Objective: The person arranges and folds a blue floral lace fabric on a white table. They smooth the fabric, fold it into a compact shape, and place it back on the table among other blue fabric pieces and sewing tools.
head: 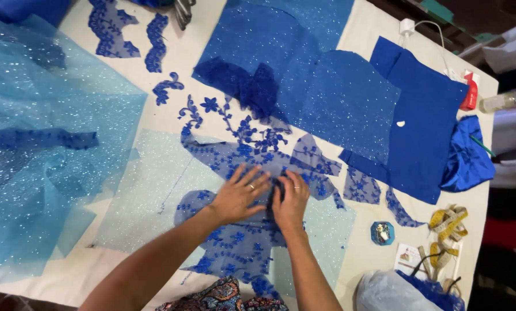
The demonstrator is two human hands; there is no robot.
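My left hand lies flat with fingers spread on a piece of blue embroidered lace. My right hand rests beside it, fingers curled and pressing on the same lace where it bunches darkly between the two hands. The lace lies on a pale blue glitter tulle sheet spread over the cream table. Each hand has a ring on one finger.
Light blue glitter tulle covers the left side. Darker blue glitter fabric and a plain blue cloth lie at the back right. Lace cut-outs sit at the back. A yellow tape measure, small pin container and plastic bag sit front right.
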